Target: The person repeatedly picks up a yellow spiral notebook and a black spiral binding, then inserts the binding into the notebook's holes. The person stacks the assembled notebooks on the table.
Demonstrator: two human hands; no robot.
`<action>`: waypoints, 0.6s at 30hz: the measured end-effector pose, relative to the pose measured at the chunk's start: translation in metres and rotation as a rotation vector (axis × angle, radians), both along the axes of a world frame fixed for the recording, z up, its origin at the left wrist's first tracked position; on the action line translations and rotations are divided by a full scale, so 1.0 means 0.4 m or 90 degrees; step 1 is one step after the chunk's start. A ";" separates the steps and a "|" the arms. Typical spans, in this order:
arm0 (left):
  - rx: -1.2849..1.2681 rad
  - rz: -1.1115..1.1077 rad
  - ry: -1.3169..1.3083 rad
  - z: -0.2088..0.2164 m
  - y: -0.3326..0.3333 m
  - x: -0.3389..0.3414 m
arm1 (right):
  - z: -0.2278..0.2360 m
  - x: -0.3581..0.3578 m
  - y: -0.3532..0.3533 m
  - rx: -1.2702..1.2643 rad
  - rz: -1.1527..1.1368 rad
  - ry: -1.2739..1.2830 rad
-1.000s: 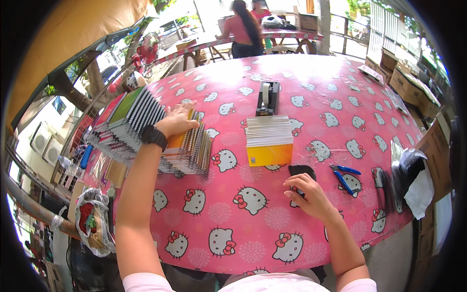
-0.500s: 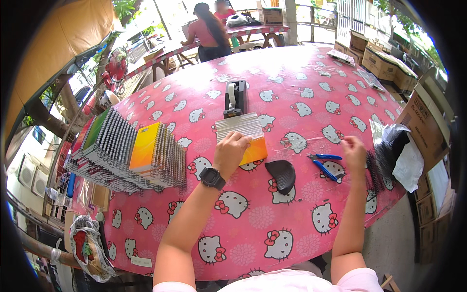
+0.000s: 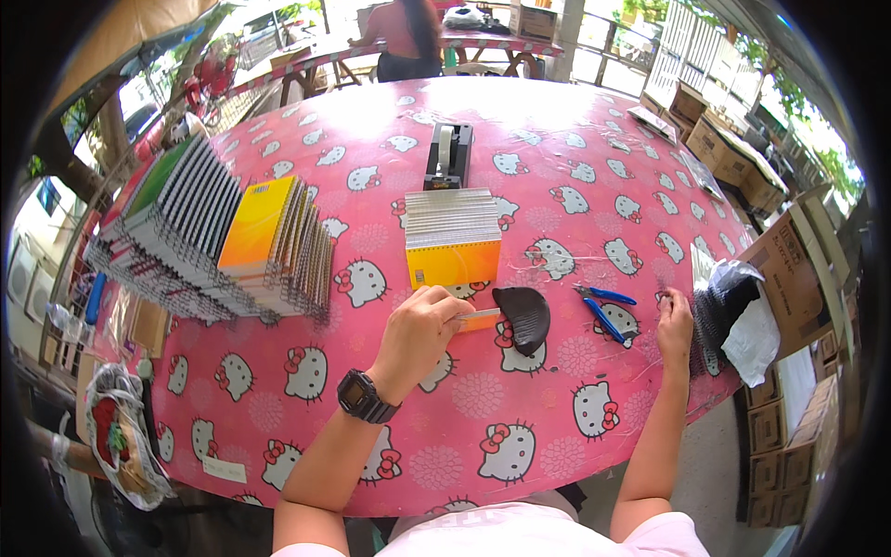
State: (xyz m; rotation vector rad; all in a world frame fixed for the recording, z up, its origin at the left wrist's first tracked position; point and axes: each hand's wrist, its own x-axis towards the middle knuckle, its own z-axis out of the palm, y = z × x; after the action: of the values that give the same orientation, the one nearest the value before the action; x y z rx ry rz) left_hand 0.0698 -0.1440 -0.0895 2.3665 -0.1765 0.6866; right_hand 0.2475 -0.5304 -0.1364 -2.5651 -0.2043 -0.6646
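Observation:
My left hand (image 3: pixel 422 334), with a black watch on its wrist, is closed on a thin orange notebook (image 3: pixel 481 321) held just above the table. Directly beyond it sits a row of yellow-orange notebooks (image 3: pixel 453 264), their page edges facing up. My right hand (image 3: pixel 676 327) is at the right, fingers pinched together; whatever is between them is too small to make out. Between the hands lie a black half-moon-shaped object (image 3: pixel 525 320) and blue-handled cutters (image 3: pixel 608 313) with their handles spread. The black coils (image 3: pixel 707 320) lie beside my right hand, near the table's right edge.
A black tape dispenser (image 3: pixel 449 156) stands behind the notebook row. Stacked spiral notebooks (image 3: pixel 200 237) fill the table's left side. White plastic (image 3: pixel 756 339) and a cardboard box (image 3: pixel 798 269) are at the right. Another person (image 3: pixel 401 37) is by the far table.
My left hand has come nearer from the notebook row, now with a thin orange notebook in it. My right hand has moved slightly nearer, still pinched. The whole view has shifted somewhat.

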 end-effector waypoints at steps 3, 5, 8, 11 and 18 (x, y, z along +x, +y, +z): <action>0.020 -0.025 0.000 0.014 0.004 -0.026 | 0.092 -0.031 0.129 0.090 0.131 -0.055; 0.072 -0.032 0.002 0.018 0.003 -0.034 | 0.091 0.000 0.141 0.044 0.101 0.020; 0.156 0.002 -0.030 0.006 0.000 -0.041 | 0.072 0.041 0.154 0.011 0.036 0.065; 0.170 0.052 -0.106 -0.027 -0.015 -0.035 | 0.062 0.056 0.159 -0.012 0.018 0.051; 0.150 0.065 -0.169 -0.060 -0.017 -0.026 | 0.155 -0.062 0.310 0.116 0.228 0.037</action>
State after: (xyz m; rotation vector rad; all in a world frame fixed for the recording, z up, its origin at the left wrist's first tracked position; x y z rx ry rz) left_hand 0.0593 -0.1508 -0.1136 2.5118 -0.2646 1.0825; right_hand 0.2226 -0.4063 -0.0745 -2.2889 -0.5426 -0.4496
